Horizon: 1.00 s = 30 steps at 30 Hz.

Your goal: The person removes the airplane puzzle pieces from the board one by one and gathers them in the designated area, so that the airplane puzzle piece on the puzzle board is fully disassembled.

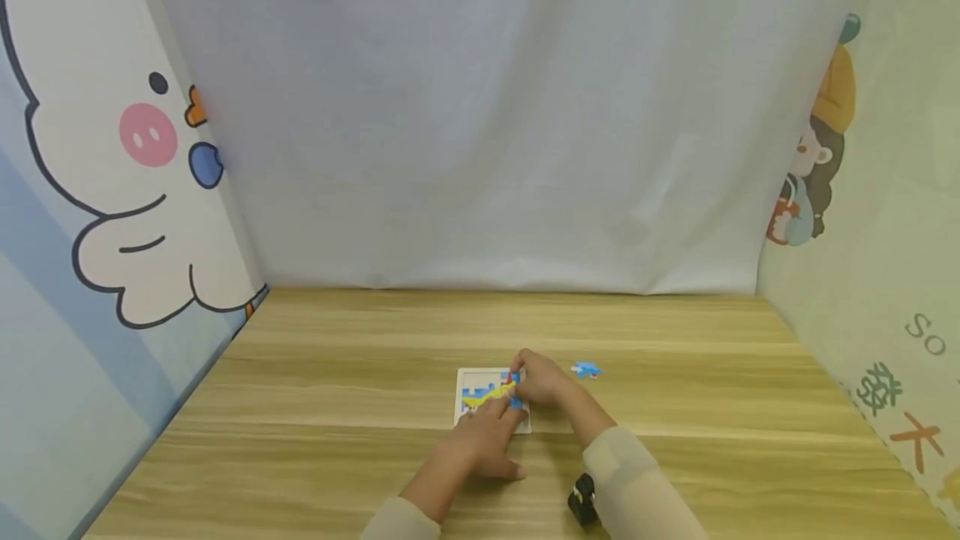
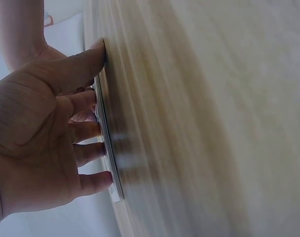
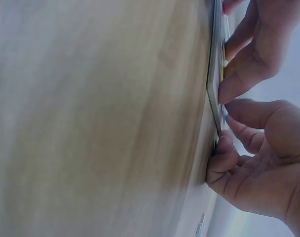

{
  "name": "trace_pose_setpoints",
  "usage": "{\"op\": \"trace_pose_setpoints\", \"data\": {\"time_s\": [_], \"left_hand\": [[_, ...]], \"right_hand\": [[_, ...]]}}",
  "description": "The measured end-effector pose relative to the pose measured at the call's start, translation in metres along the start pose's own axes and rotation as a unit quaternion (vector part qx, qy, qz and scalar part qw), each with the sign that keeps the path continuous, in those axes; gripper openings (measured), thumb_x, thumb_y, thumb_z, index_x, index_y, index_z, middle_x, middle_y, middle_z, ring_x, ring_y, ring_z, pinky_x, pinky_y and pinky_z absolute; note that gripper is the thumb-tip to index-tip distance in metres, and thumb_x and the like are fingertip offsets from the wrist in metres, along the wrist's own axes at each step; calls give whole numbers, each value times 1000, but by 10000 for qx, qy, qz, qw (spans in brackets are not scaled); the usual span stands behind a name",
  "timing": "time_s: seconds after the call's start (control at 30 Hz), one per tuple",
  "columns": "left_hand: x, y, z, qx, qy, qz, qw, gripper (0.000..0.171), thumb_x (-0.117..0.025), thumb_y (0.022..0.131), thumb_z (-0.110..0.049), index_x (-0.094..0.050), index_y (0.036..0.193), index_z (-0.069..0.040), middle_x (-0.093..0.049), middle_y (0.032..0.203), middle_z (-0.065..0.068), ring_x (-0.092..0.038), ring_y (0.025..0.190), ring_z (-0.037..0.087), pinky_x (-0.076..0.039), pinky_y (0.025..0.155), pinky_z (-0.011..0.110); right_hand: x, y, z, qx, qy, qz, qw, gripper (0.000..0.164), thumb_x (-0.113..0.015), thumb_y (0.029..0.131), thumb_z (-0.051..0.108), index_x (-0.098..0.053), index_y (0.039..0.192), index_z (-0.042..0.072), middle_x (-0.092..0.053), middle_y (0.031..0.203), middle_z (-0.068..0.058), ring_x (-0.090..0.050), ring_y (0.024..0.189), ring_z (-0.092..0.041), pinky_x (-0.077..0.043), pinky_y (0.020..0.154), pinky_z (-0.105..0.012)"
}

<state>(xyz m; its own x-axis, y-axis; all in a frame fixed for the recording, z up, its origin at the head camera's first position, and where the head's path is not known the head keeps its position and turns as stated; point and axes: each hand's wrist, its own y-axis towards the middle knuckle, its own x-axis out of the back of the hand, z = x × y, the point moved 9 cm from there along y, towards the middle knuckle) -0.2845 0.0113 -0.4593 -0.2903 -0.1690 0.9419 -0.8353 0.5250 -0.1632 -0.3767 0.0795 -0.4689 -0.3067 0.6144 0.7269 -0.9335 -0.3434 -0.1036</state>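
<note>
A small square jigsaw puzzle (image 1: pixel 480 382) in a pale frame lies on the table, partly filled with blue, yellow and red pieces. Over its lower part, my left hand (image 1: pixel 486 440) rests its fingertips on the surface, fingers spread, thumb on the table near the frame (image 2: pixel 108 148). At the right edge, my right hand (image 1: pixel 543 379) has its thumb and index finger at a blue puzzle piece (image 1: pixel 515 377), pinching it; its other fingers curl against the table. Both hands hide parts of the puzzle.
Loose blue and white puzzle pieces (image 1: pixel 585 370) lie to the right of the board. A black object (image 1: pixel 582 500) sits beside the right sleeve. The wooden table (image 1: pixel 337 357) meets a grey-white curtain (image 1: pixel 480 148) at the back, with printed walls at both sides.
</note>
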Motion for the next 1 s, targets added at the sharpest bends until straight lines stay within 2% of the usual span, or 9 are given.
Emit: {"op": "trace_pose_setpoints", "data": {"time_s": [0.13, 0.33, 0.5, 0.67, 0.8, 1.0], "left_hand": [[2, 1, 0, -25, 41, -42, 10000, 74, -76, 73, -42, -45, 134, -14, -34, 143, 12, -30, 132, 31, -31, 100, 54], [3, 0, 1, -22, -28, -50, 10000, 74, -77, 72, -41, -46, 133, -15, -35, 142, 12, -30, 131, 32, -31, 99, 55], [1, 0, 1, 4, -113, 3, 9999, 74, -77, 72, -42, -46, 133, -15, -34, 143, 12, -29, 132, 33, -31, 99, 56], [-2, 2, 2, 40, -126, 56, 9999, 73, -77, 73, -41, -46, 133, -15, -33, 144, 12, -28, 132, 31, -31, 99, 56], [-3, 3, 2, 85, -158, 67, 9998, 73, -77, 73, -41, -47, 133, -15, -33, 144, 12, -28, 132, 32, -30, 99, 57], [-3, 1, 3, 92, -109, 65, 9999, 73, -77, 73, -42, -46, 134, -15, -33, 145, 12, -29, 132, 32, -31, 99, 56]], "right_hand": [[2, 2, 1, 7, -44, -42, 10000, 27, -69, 78, 2, -52, 99, 3, -56, 87, -7, -49, 74, -20, -44, 69, -34], [5, 3, 3, 119, 39, -259, 9996, 30, -72, 73, -1, -51, 95, 3, -51, 78, -5, -45, 67, -19, -41, 61, -30], [9, 4, 5, 273, 360, -457, 9979, 31, -73, 69, -6, -53, 92, 1, -50, 78, -6, -47, 70, -19, -42, 61, -30], [12, 2, 5, 487, 617, -537, 9955, 24, -64, 74, -12, -54, 91, 1, -52, 79, -6, -48, 72, -17, -44, 62, -28], [15, -2, 9, 547, 816, -563, 9936, 21, -55, 78, -10, -55, 95, 1, -53, 82, -8, -51, 73, -18, -45, 62, -29], [24, -9, 13, 574, 1029, -783, 9899, 17, -56, 81, -6, -57, 96, 2, -56, 80, -10, -53, 73, -19, -45, 62, -30]]}}
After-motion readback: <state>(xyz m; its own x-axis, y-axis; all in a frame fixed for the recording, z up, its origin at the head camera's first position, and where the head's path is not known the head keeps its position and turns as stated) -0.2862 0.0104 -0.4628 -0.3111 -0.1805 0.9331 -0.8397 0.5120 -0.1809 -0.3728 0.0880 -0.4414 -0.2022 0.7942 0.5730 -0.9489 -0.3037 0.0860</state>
